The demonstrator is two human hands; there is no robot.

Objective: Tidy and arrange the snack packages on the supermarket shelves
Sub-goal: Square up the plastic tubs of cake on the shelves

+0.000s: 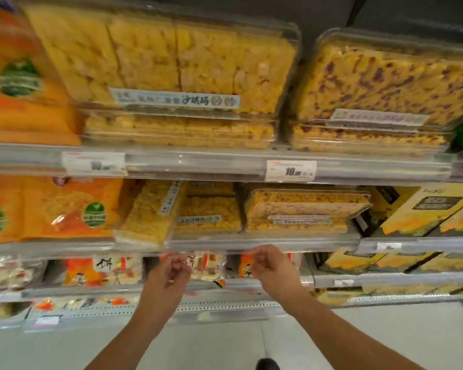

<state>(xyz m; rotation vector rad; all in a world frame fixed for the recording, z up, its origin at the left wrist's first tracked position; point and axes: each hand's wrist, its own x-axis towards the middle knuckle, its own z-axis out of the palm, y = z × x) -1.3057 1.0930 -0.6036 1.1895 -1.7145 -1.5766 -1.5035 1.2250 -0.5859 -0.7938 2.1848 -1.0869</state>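
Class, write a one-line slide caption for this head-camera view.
Both hands, left and right, reach toward rice-cracker packs beneath a shelf where one clear snack box sits tilted.

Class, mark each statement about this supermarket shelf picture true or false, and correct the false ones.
1. A clear tray of yellow snack on the middle shelf leans tilted. True.
2. The left hand holds a green bottle. False: no bottle is in it.
3. Orange bags sit left of the tilted tray. True.
4. The top right tray holds plain yellow snack. False: it has purple flecks.
5. The price tag reads 10. True.
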